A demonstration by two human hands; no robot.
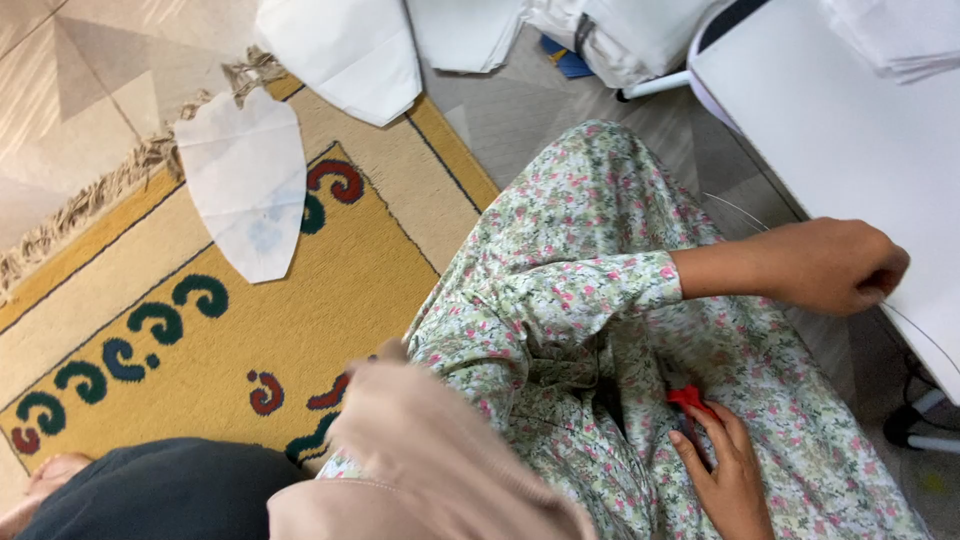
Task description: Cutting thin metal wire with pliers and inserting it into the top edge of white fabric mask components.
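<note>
I sit in a floral dress [600,300] with my lap in the middle of the view. My left hand [830,265], in a floral sleeve, reaches across to the edge of the white table [800,120]. It is closed in a fist, pinching a thin pale thread [925,335] that trails off both sides of it. My right hand [730,480] lies low on my lap, its fingertips on a small red-handled tool [690,398], which is partly hidden in the dress folds. A beige scarf [430,470] hangs in front of my chest.
A yellow patterned rug [200,340] with a fringe covers the floor on the left. A white pointed paper piece [245,180] lies on it, and more white sheets [350,50] at the top. Stacked white sheets [900,35] sit on the table. Dark clothing [150,490] shows at the bottom left.
</note>
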